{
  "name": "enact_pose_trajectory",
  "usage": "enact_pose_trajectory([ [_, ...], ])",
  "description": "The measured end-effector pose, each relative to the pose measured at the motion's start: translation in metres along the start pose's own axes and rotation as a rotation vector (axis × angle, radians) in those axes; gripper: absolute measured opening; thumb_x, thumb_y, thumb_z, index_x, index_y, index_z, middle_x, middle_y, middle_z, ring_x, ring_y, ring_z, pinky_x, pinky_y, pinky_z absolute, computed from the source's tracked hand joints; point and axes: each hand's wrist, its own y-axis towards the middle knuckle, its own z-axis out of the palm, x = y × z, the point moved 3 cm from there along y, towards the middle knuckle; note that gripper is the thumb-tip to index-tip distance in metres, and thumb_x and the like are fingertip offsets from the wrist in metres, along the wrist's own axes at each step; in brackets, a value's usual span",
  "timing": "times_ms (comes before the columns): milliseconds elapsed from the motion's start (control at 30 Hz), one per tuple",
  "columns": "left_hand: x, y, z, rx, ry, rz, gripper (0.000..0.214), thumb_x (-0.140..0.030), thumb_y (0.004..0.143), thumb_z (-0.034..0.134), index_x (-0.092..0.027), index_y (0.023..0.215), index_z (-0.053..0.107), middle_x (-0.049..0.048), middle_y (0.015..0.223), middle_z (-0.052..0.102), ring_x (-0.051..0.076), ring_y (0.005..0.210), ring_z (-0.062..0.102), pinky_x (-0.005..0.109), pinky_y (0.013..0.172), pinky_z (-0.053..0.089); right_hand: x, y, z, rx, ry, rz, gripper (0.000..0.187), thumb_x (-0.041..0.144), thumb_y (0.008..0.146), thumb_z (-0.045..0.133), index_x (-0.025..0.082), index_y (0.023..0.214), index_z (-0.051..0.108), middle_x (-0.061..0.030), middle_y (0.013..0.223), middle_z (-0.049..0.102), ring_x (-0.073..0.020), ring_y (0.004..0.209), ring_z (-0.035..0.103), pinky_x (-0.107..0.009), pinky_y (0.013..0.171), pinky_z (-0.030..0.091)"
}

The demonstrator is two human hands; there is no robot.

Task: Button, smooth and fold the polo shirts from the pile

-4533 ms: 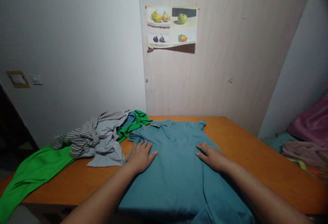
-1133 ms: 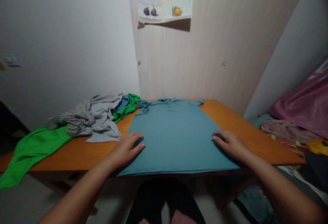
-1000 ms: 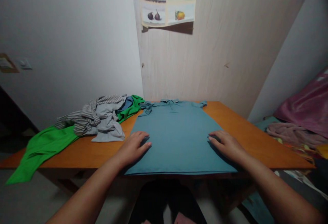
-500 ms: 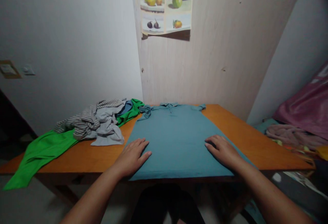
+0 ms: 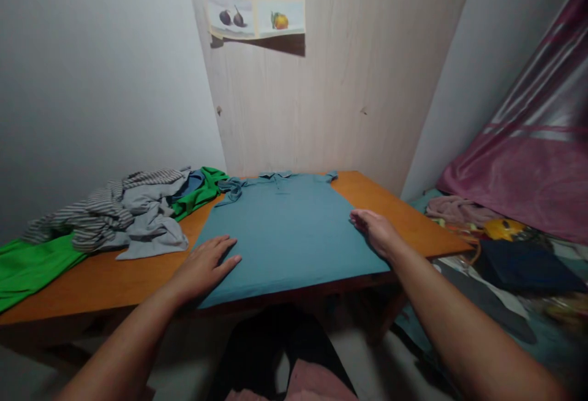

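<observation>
A blue-green polo shirt (image 5: pixel 285 229) lies spread out on the wooden table (image 5: pixel 133 281), its collar at the far side and its hem along the front edge. The shirt's left sleeve is bunched up by the clothes pile. My left hand (image 5: pixel 206 266) rests flat on the lower left part of the shirt, fingers stretched out and thumb apart. At the shirt's right edge is my right hand (image 5: pixel 376 232), turned on its side with the fingers loosely curled. No cloth shows lifted in it; its fingertips are partly hidden.
Striped, grey and bright green clothes (image 5: pixel 151 223) are heaped on the table's left. A wall with a fruit picture (image 5: pixel 257 18) stands behind. To the right are a pink satin cloth (image 5: pixel 519 174), a yellow object (image 5: pixel 503 228) and dark folded fabric (image 5: pixel 528 266).
The view has swung to the right. My right hand has gone from lying on the shirt to its right edge, rolling onto its side with fingers curling. My left hand stays flat.
</observation>
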Motion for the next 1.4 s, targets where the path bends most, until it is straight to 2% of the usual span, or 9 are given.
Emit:
enact_pose_trajectory([
  [233, 0.017, -0.003, -0.012, -0.081, -0.188, -0.036, 0.077, -0.074, 0.086, 0.049, -0.014, 0.130, 0.064, 0.0149, 0.136, 0.064, 0.032, 0.127, 0.059, 0.046, 0.111, 0.045, 0.007, 0.002, -0.033, -0.133, 0.079, 0.089, 0.020, 0.039, 0.090, 0.057, 0.021, 0.092, 0.063, -0.0109, 0.091, 0.073, -0.0195, 0.082, 0.071, -0.032, 0.072, 0.062],
  [400, 0.015, -0.005, -0.027, -0.147, -0.214, -0.083, 0.074, -0.077, 0.084, 0.048, -0.014, 0.117, 0.070, 0.0139, 0.119, 0.073, 0.033, 0.107, 0.068, 0.046, 0.095, 0.053, 0.017, 0.000, -0.042, -0.140, 0.003, 0.065, 0.014, 0.035, 0.087, 0.062, 0.021, 0.085, 0.063, -0.0079, 0.082, 0.070, -0.0167, 0.068, 0.066, -0.026, 0.058, 0.056],
  [500, 0.005, -0.002, -0.025, -0.182, -0.226, -0.067, 0.065, -0.071, 0.086, 0.050, -0.016, 0.113, 0.072, 0.0137, 0.115, 0.074, 0.031, 0.103, 0.069, 0.044, 0.091, 0.054, 0.018, -0.002, -0.026, -0.079, -0.094, 0.025, 0.013, 0.034, 0.084, 0.067, 0.021, 0.080, 0.067, -0.0057, 0.077, 0.068, -0.0162, 0.066, 0.062, -0.025, 0.056, 0.051],
  [600, -0.005, 0.001, -0.017, -0.189, -0.216, -0.011, 0.050, -0.058, 0.090, 0.050, -0.019, 0.109, 0.074, 0.0108, 0.109, 0.075, 0.028, 0.103, 0.068, 0.042, 0.093, 0.053, 0.016, -0.006, -0.002, 0.045, -0.383, -0.146, 0.019, 0.039, 0.087, 0.064, 0.022, 0.079, 0.069, -0.0046, 0.076, 0.068, -0.0188, 0.070, 0.063, -0.029, 0.064, 0.051],
  [800, -0.016, -0.003, -0.012, -0.179, -0.053, 0.082, 0.038, -0.047, 0.096, 0.050, -0.020, 0.104, 0.074, 0.0094, 0.098, 0.071, 0.026, 0.096, 0.065, 0.040, 0.089, 0.050, 0.011, -0.021, 0.024, 0.162, -0.905, -0.411, 0.024, 0.041, 0.093, 0.055, 0.025, 0.093, 0.073, -0.0074, 0.094, 0.074, -0.0250, 0.091, 0.067, -0.037, 0.081, 0.051],
  [967, -0.057, -0.033, -0.013, -0.201, 0.076, 0.240, 0.038, -0.048, 0.100, 0.047, -0.019, 0.112, 0.067, 0.0112, 0.104, 0.069, 0.027, 0.101, 0.061, 0.042, 0.090, 0.047, 0.030, -0.058, 0.044, 0.293, -0.906, -0.594, 0.031, 0.045, 0.096, 0.053, 0.022, 0.109, 0.070, -0.0096, 0.101, 0.072, -0.0260, 0.096, 0.065, -0.039, 0.086, 0.050],
  [1133, -0.099, -0.059, 0.017, -0.188, 0.190, 0.452, 0.047, -0.053, 0.093, 0.061, -0.023, 0.130, 0.058, 0.0124, 0.124, 0.066, 0.032, 0.116, 0.056, 0.050, 0.102, 0.039, 0.040, -0.120, 0.079, 0.503, -0.916, -0.853, 0.043, 0.049, 0.092, 0.064, 0.024, 0.127, 0.061, -0.0118, 0.115, 0.068, -0.0302, 0.105, 0.060, -0.046, 0.090, 0.047],
  [1300, -0.099, -0.059, 0.040, -0.311, 0.258, 0.419, 0.031, -0.019, 0.098, 0.049, -0.025, 0.126, 0.061, 0.0116, 0.124, 0.068, 0.028, 0.115, 0.060, 0.051, 0.106, 0.035, 0.027, -0.143, 0.092, 0.517, -1.002, -0.954, 0.051, 0.030, 0.089, 0.065, 0.024, 0.138, 0.051, -0.0156, 0.127, 0.063, -0.0346, 0.113, 0.056, -0.052, 0.095, 0.042],
  [1400, -0.098, -0.058, 0.037, -0.313, 0.256, 0.427, 0.027, -0.017, 0.098, 0.046, -0.023, 0.117, 0.064, 0.0112, 0.117, 0.070, 0.027, 0.107, 0.062, 0.052, 0.106, 0.035, 0.025, -0.139, 0.090, 0.507, -0.989, -0.960, 0.044, 0.023, 0.089, 0.060, 0.022, 0.133, 0.051, -0.0151, 0.122, 0.064, -0.0332, 0.110, 0.057, -0.050, 0.092, 0.045],
])
